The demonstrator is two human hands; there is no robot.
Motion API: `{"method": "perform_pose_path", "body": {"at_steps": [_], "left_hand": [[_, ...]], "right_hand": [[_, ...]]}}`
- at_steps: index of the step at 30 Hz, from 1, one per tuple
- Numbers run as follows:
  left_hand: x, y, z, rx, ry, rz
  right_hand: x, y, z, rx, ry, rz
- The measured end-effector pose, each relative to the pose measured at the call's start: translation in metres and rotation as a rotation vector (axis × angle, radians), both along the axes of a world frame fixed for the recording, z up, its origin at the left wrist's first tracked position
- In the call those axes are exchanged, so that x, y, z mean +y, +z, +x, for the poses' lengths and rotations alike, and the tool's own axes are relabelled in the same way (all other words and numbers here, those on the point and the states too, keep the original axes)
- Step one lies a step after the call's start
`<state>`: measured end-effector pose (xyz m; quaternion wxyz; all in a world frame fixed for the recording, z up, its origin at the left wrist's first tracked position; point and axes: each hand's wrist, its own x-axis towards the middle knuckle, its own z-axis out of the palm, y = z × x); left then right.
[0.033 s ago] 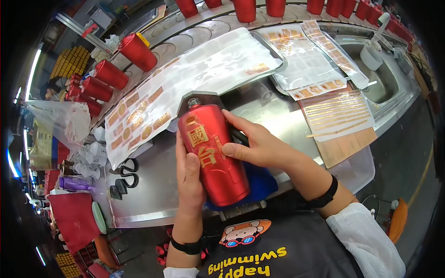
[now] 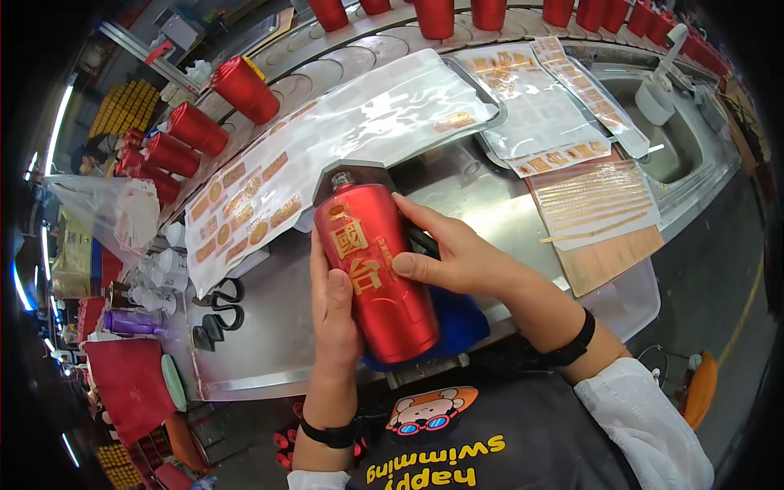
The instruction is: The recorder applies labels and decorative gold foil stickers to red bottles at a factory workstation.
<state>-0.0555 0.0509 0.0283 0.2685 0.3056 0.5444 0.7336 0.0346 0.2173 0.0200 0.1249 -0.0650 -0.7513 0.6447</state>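
A red bottle (image 2: 390, 306) with gold characters on its front lies tilted between my two hands, its neck pointing away from me. My left hand (image 2: 336, 314) grips its left side, thumb along the front. From the right, my right hand (image 2: 449, 249) clasps it, thumb resting on the front and fingers near the shoulder. Behind the neck stands a grey angular holder (image 2: 376, 175), partly hidden by the bottle. A blue cloth (image 2: 461, 322) shows under the bottle's right side. Just beyond, a long clear sheet of gold decals (image 2: 359, 114) lies across the steel table (image 2: 269, 343).
Red bottles (image 2: 245, 90) stand along a curved conveyor (image 2: 335, 61) at the back. To the right are more decal sheets (image 2: 539, 106), a wooden board (image 2: 616, 260) with gold strips and a sink (image 2: 682, 151). Black scissors (image 2: 224, 306) and a purple bottle (image 2: 133, 323) are left.
The red bottles on the conveyor have shifted very slightly to the right. My hands and the bottle they hold have stayed put.
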Motion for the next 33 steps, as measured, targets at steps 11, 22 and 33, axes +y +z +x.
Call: {"method": "perform_pose_path", "body": {"at_steps": [11,22,33], "left_hand": [[-0.005,0.005,0.0,-0.176,0.0,0.138],[0.0,0.014,-0.004,-0.158,0.076,0.04],[0.011,0.014,-0.022,-0.133,0.086,-0.052]], "right_hand": [[0.0,0.011,-0.003,-0.027,0.029,-0.079],[-0.006,0.01,-0.005,-0.043,-0.013,0.034],[-0.006,0.013,-0.003,-0.07,0.001,-0.016]]}}
